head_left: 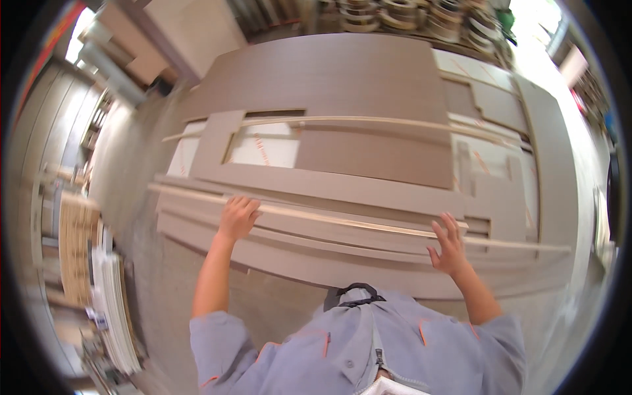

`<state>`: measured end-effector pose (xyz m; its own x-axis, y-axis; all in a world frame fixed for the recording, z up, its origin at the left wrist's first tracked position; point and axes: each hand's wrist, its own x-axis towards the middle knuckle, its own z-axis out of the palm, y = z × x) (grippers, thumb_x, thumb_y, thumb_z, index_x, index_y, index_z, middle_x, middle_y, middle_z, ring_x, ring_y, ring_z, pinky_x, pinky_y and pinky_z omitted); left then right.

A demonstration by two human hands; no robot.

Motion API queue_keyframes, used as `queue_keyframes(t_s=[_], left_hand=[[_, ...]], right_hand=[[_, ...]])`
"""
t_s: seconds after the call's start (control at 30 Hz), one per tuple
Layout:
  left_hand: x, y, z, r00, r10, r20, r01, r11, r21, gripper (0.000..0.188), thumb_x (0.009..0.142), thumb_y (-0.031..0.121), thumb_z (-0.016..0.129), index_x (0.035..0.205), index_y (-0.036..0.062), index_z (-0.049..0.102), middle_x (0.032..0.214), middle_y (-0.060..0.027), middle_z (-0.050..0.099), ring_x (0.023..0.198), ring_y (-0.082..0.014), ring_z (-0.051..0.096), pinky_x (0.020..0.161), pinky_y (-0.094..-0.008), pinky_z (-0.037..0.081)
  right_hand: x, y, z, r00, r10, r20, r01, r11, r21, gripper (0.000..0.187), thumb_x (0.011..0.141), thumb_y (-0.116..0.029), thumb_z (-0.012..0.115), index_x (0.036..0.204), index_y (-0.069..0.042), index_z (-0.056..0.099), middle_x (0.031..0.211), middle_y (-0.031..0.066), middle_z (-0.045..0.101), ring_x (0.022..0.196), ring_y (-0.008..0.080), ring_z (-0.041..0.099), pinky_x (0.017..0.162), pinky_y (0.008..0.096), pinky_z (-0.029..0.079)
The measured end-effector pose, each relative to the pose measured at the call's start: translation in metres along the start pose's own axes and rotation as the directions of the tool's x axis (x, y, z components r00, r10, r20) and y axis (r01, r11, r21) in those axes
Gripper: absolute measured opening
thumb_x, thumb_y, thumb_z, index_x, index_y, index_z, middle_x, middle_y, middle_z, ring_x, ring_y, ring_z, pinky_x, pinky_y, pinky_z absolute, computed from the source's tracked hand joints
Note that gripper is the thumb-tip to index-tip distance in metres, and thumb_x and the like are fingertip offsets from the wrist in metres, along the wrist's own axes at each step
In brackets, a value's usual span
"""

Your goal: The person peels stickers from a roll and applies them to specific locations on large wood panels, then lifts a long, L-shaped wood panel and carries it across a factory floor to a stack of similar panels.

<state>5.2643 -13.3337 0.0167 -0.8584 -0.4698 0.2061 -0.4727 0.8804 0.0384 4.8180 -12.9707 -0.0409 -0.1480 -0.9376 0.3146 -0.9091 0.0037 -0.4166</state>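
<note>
A long, thin pale wooden strip (342,220) runs crosswise in front of me, over a stack of grey-brown panels. My left hand (238,217) is closed over it, left of its middle. Beside the strip's right part is my right hand (449,243), its fingers spread and slightly blurred. Whether its fingertips touch the wood I cannot tell. Past the right hand, another pale length (520,245) reaches further right. A second pale strip (368,120) lies farther off, across a large grey-brown panel (329,72) and panels with cut-outs.
White printed sheet surfaces (268,146) show through the cut-outs. Rolls of edge banding (398,14) stand at the back. On the left are stacked wooden boards (78,247) and pale long pieces (113,309). A tall panel (197,29) leans at the far left.
</note>
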Motion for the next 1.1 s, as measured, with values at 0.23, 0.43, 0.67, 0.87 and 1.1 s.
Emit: queue_keyframes(t_s=[0.23,0.43,0.67,0.87,1.1], left_hand=[[0.026,-0.064,-0.024,0.959,-0.226,-0.174,0.264,0.932,0.246,0.033,0.079,0.017,0.067,0.110,0.0084,0.058,0.114,-0.0103,0.059,0.115,-0.0301,0.051,0.102,-0.0428,0.037],[0.069,-0.039,0.065,0.668,-0.653,-0.358,0.675,0.733,-0.077,0.060,0.083,0.029,0.065,0.134,0.0035,0.045,0.139,-0.0250,0.041,0.131,-0.0392,0.037,0.110,-0.0477,0.029],[0.034,0.091,0.191,0.859,-0.496,0.123,0.511,0.838,-0.189,0.061,0.083,0.032,0.065,0.131,-0.0002,0.047,0.143,-0.0236,0.036,0.133,-0.0406,0.033,0.111,-0.0485,0.026],[0.016,0.110,0.207,0.795,-0.576,0.190,0.603,0.783,-0.149,0.061,0.088,0.039,0.059,0.134,0.0008,0.045,0.148,-0.0209,0.029,0.138,-0.0379,0.026,0.113,-0.0495,0.022],[0.019,0.103,0.213,0.787,-0.576,0.221,0.610,0.780,-0.141,0.058,0.087,0.035,0.061,0.131,0.0008,0.047,0.145,-0.0208,0.033,0.137,-0.0379,0.028,0.112,-0.0498,0.024]], right_hand=[[-0.007,0.100,0.008,0.956,0.279,-0.086,-0.290,0.944,-0.159,0.065,0.067,-0.008,0.071,0.129,-0.010,0.054,0.129,0.0203,0.052,0.123,0.0394,0.046,0.102,0.0474,0.037],[0.089,0.166,0.028,0.885,0.459,-0.080,-0.461,0.888,-0.009,0.019,0.073,-0.012,0.063,0.089,-0.002,0.067,0.084,0.0194,0.065,0.080,0.0385,0.062,0.073,0.0444,0.047],[0.292,0.195,0.058,0.924,0.348,-0.158,-0.369,0.921,-0.125,0.027,0.078,-0.027,0.066,0.092,-0.005,0.069,0.086,0.0174,0.067,0.085,0.0380,0.063,0.076,0.0460,0.047],[0.433,0.171,0.112,0.933,0.360,0.026,-0.353,0.926,-0.135,0.034,0.081,-0.029,0.065,0.106,-0.008,0.068,0.103,0.0146,0.067,0.101,0.0345,0.060,0.089,0.0475,0.045],[0.440,0.227,0.214,0.921,0.379,0.093,-0.342,0.898,-0.276,0.053,0.084,-0.037,0.062,0.132,-0.016,0.052,0.140,0.0080,0.046,0.134,0.0266,0.037,0.106,0.0607,0.027]])
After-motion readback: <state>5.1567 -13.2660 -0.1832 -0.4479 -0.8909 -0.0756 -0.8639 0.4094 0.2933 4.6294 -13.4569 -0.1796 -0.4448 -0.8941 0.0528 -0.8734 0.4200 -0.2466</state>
